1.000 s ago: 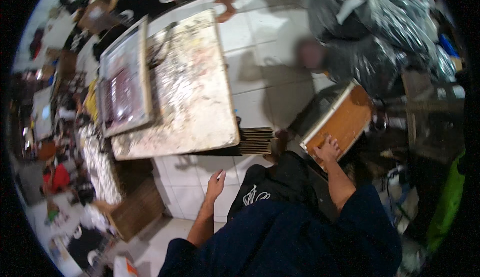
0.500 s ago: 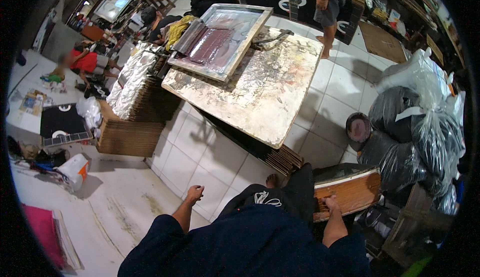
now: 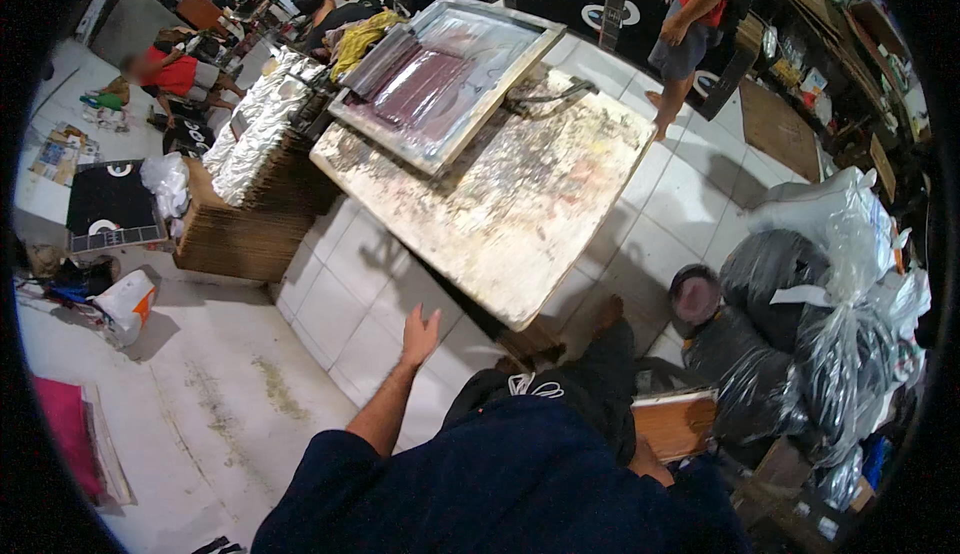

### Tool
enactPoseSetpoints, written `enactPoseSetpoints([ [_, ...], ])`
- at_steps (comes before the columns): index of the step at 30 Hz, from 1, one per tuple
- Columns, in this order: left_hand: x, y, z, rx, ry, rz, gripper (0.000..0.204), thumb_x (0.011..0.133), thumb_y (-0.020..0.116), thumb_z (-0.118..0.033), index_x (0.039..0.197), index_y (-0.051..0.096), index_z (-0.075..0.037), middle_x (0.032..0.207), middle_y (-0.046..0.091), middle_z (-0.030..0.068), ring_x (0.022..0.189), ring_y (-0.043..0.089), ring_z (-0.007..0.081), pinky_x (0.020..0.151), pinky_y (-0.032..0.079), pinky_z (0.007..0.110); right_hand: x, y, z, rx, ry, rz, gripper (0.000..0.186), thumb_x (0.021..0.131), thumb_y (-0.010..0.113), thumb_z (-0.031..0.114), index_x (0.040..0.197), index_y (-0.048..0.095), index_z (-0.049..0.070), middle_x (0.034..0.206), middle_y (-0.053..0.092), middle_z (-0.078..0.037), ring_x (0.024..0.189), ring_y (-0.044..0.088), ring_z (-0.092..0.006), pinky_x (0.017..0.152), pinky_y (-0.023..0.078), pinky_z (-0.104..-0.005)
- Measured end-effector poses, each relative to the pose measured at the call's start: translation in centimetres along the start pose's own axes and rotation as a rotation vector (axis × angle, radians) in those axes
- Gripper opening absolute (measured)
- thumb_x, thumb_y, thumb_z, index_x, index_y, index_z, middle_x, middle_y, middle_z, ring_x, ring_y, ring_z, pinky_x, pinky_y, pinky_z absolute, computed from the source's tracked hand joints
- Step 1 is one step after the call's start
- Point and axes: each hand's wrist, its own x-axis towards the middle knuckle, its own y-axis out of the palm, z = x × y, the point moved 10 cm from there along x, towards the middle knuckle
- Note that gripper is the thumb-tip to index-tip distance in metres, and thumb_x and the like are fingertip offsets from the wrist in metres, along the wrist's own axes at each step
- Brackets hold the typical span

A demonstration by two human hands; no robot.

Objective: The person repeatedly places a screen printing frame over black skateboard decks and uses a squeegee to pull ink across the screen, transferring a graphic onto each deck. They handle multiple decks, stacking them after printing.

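My left hand (image 3: 422, 336) reaches forward over the tiled floor, holding nothing, its fingers apart. In front of it is the near edge of a table (image 3: 540, 244) with a stained, whitish top. On that table rests a wood-framed printing screen (image 3: 497, 85), tilted, with a dark purple ink patch (image 3: 420, 84) and a grey bar-like squeegee (image 3: 385, 62) at its left side. My right hand (image 3: 648, 462) is low beside my right thigh, at the near left corner of a brown wooden board (image 3: 675, 429). My fingers there are mostly hidden, so their grip does not show.
Black bags in clear plastic (image 3: 745, 379) and a round tub (image 3: 695, 294) stand at the right. A tall cardboard stack (image 3: 235, 237) flanks the table on the left. A person in red (image 3: 700, 14) stands at the far right; others sit at the far left.
My left hand has moved forward and its fingers have spread. My right hand has drawn back toward my thigh, along the board. My body has moved nearer the table.
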Motion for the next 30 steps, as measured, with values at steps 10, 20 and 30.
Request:
enactPoseSetpoints([
  [10, 0.4, 8.1, -14.4, 0.252, -0.436, -0.122, 0.130, 0.075, 0.082, -0.062, 0.165, 0.008, -0.006, 0.164, 0.006, 0.0407, 0.153, 0.021, 0.0524, 0.120, 0.034, 0.053, 1.1, -32.4, 24.2, -0.498, -0.020, 0.281, 0.038, 0.090, 0.074, 0.012, 0.127, 0.068, 0.007, 0.104, 0.076, -0.011, 0.084, 0.072, -0.0233, 0.072, 0.058, -0.0405],
  [20, 2.8, 8.7, -10.0, 0.182, -0.585, -0.115, 0.144, 0.065, 0.096, -0.047, 0.165, 0.001, -0.004, 0.162, -0.001, 0.0447, 0.138, 0.046, 0.0546, 0.112, 0.047, 0.046, 3.7, -45.2, 41.1, -0.117, -0.268, 0.130, 0.061, 0.092, 0.073, 0.011, 0.149, 0.051, 0.003, 0.101, 0.075, -0.010, 0.075, 0.070, -0.0169, 0.062, 0.056, -0.0329],
  [30, 2.4, 8.5, -10.1, 0.156, -0.613, -0.087, 0.145, 0.065, 0.096, -0.046, 0.165, -0.001, -0.009, 0.164, -0.002, 0.0422, 0.142, 0.043, 0.0528, 0.114, 0.045, 0.045, 2.9, -40.1, 33.2, -0.463, -0.117, 0.268, 0.057, 0.095, 0.072, 0.022, 0.147, 0.055, 0.008, 0.116, 0.073, -0.007, 0.095, 0.072, -0.0207, 0.081, 0.058, -0.0392],
])
